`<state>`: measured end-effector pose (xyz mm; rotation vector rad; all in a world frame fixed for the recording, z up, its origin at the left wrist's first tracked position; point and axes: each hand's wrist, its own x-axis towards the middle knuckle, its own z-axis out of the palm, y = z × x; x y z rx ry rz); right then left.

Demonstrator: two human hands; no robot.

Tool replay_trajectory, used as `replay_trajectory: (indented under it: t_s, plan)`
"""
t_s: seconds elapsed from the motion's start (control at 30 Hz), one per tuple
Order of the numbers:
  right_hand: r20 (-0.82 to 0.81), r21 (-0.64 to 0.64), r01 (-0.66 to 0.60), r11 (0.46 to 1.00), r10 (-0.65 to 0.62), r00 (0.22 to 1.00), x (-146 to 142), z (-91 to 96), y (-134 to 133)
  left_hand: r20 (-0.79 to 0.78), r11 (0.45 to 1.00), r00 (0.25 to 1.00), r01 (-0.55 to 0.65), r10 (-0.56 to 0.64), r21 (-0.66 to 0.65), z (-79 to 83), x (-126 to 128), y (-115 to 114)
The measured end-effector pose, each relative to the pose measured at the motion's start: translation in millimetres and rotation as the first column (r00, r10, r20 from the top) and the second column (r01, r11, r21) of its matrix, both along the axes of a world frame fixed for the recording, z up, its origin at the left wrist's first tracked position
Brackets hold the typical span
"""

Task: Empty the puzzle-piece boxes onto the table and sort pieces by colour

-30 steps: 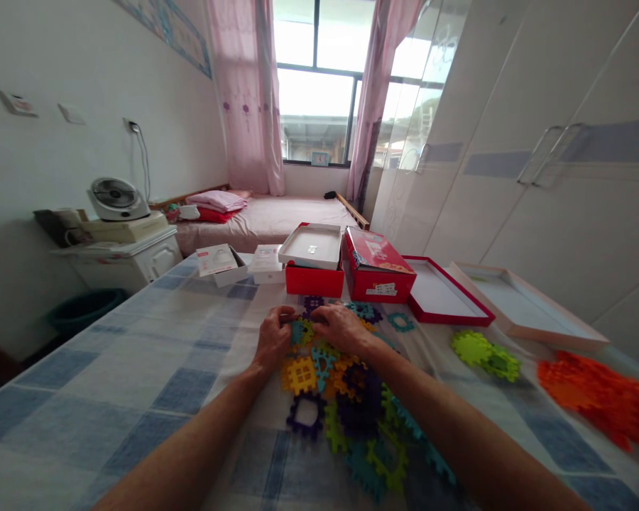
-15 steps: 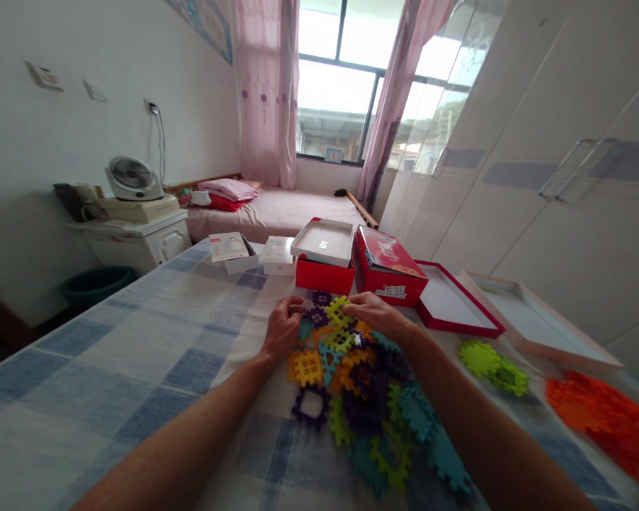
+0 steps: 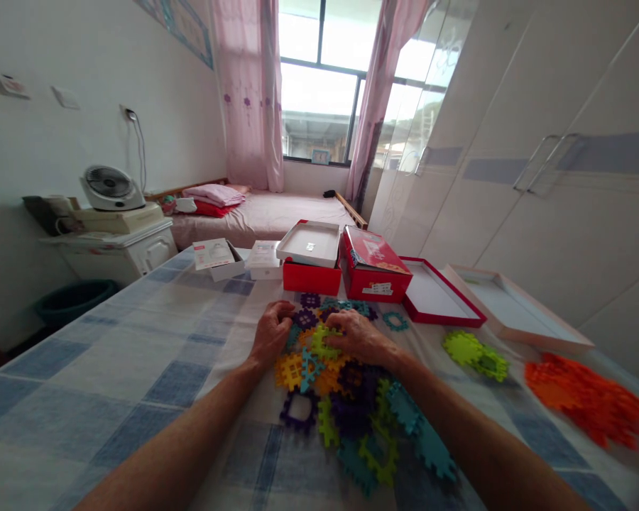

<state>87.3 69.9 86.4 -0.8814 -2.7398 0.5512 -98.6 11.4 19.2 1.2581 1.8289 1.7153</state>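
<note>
So the person's got both hands down in a heap of interlocking plastic tiles (image 3: 351, 408), those waffle-style square pieces with toothed edges, spread over a table with a blue-and-white checked cloth (image 3: 154, 355). The right hand (image 3: 359, 337) lies palm-down with its fingers pinched onto a lime-green tile (image 3: 322, 341), which sits right between the two hands at the far edge of the heap. The left hand (image 3: 270, 333) is curled up tight just left of that tile, knuckles up, fingertips tucked against a purple tile (image 3: 303, 318); whether it's really gripping anything there can't be made out, the fingers hide it.

Just under the left hand's wrist side there's a yellow tile (image 3: 292, 369) lying flat, and a blue one (image 3: 309, 362) touching it. Nearer the person from the hands, the heap runs on in purple, teal and green pieces overlapping each other.

Beyond the hands, further out, stand two red boxes (image 3: 373, 273) side by side, one with a white tray (image 3: 309, 243) sitting on top. Off to the right of the right hand lies an open red lid (image 3: 439, 301), then a small bunch of lime-green tiles (image 3: 473, 353), and well apart from that an orange bunch (image 3: 586, 401)
</note>
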Motion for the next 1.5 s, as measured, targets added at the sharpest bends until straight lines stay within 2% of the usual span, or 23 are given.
replay_trajectory:
  t_s: [0.1,0.2,0.3,0.37,0.5,0.57,0.63,0.67,0.7,0.73,0.8,0.83,0.87,0.9,0.97,1.03,1.1,1.17,1.23,1.27,1.33,1.4,1.5]
  plan:
    - [-0.243,-0.131,-0.041,0.990,0.008,0.970,6.2,2.0,0.4,-0.015,1.000,1.000,0.004,-0.004,0.002,0.1,-0.1,0.0]
    - [-0.436,-0.269,0.030,0.963,-0.150,0.887,28.1,11.4,5.1,-0.033,1.000,0.999,0.005,-0.005,-0.006,0.0,-0.7,0.1]
    - [-0.493,-0.294,0.184,0.938,-0.314,0.811,75.5,16.2,19.7,-0.050,1.000,0.999,0.009,-0.009,-0.013,-1.9,-2.4,1.1]
    - [-0.437,-0.269,0.366,0.891,-0.451,0.778,118.4,11.1,34.8,-0.058,1.000,0.998,0.018,-0.019,-0.016,-4.1,-3.8,2.1]
    - [-0.232,-0.159,0.716,0.680,-0.731,0.642,199.4,-11.8,65.2,-0.076,0.999,0.997,0.032,-0.033,-0.024,-6.4,-4.9,2.5]
    - [-0.182,-0.057,0.786,0.615,-0.781,0.598,221.9,-20.1,71.6,-0.099,0.999,0.995,0.026,-0.029,-0.028,-5.4,-4.5,1.7]
    - [-0.214,0.084,0.800,0.594,-0.774,0.596,227.1,-21.4,66.6,-0.122,0.999,0.992,0.016,-0.020,-0.034,-3.4,-3.9,0.9]
    - [-0.246,0.144,0.789,0.598,-0.750,0.613,223.6,-19.5,59.1,-0.133,0.999,0.991,0.010,-0.015,-0.037,-2.3,-3.6,0.6]
    - [-0.272,0.183,0.757,0.628,-0.707,0.652,216.7,-16.3,48.4,-0.146,0.999,0.989,0.002,-0.007,-0.039,-1.0,-3.2,0.2]
    - [-0.273,0.190,0.698,0.690,-0.646,0.713,206.9,-12.5,35.0,-0.159,0.999,0.987,-0.011,0.005,-0.038,0.5,-2.5,-0.6]
    - [-0.218,0.099,0.478,0.873,-0.449,0.866,182.6,-5.3,3.1,-0.197,0.999,0.980,-0.041,0.036,-0.019,4.7,0.9,-3.8]
    - [-0.164,0.029,0.335,0.942,-0.327,0.931,169.7,-3.1,-13.1,-0.238,0.999,0.970,-0.044,0.045,0.008,7.6,3.9,-6.8]
    - [-0.119,-0.028,0.232,0.972,-0.234,0.965,157.5,-2.5,-28.0,-0.292,0.999,0.956,-0.025,0.037,0.046,11.0,8.1,-10.8]
    - [-0.076,-0.057,0.160,0.985,-0.164,0.984,146.5,-3.4,-40.7,-0.356,0.996,0.934,0.026,0.006,0.086,14.9,13.3,-15.7]
    - [0.000,-0.053,0.101,0.993,-0.102,0.995,129.9,-9.0,-57.4,-0.501,0.963,0.853,0.236,-0.143,0.128,23.3,26.3,-27.5]
    - [0.041,-0.013,0.111,0.994,-0.110,0.993,120.5,-16.9,-62.6,-0.617,0.862,0.700,0.502,-0.359,0.067,31.5,41.1,-39.8]
    - [0.038,0.001,0.137,0.991,-0.137,0.990,116.8,-23.7,-60.4,-0.670,0.725,0.508,0.685,-0.541,-0.066,38.2,55.1,-49.9]
    - [0.003,-0.013,0.159,0.987,-0.159,0.987,116.8,-27.5,-55.6,-0.674,0.624,0.357,0.756,-0.647,-0.199,42.4,66.2,-56.5]
    - [-0.060,-0.030,0.195,0.980,-0.196,0.979,119.0,-28.1,-51.7,-0.676,0.582,0.274,0.763,-0.684,-0.280,43.4,73.1,-59.3]
    - [-0.098,-0.039,0.217,0.975,-0.220,0.971,120.7,-27.4,-50.5,-0.686,0.583,0.257,0.758,-0.681,-0.294,42.6,74.8,-59.5]
    - [-0.175,-0.059,0.255,0.965,-0.261,0.949,124.5,-24.2,-50.2,-0.718,0.628,0.285,0.732,-0.635,-0.265,39.2,75.2,-58.4]
    - [-0.233,-0.081,0.252,0.964,-0.264,0.936,128.0,-19.5,-53.1,-0.749,0.710,0.376,0.682,-0.545,-0.175,35.0,72.7,-56.4]
    - [-0.234,-0.076,0.161,0.984,-0.175,0.956,130.3,-12.3,-63.7,-0.724,0.816,0.558,0.577,-0.405,-0.012,30.7,67.2,-52.8]
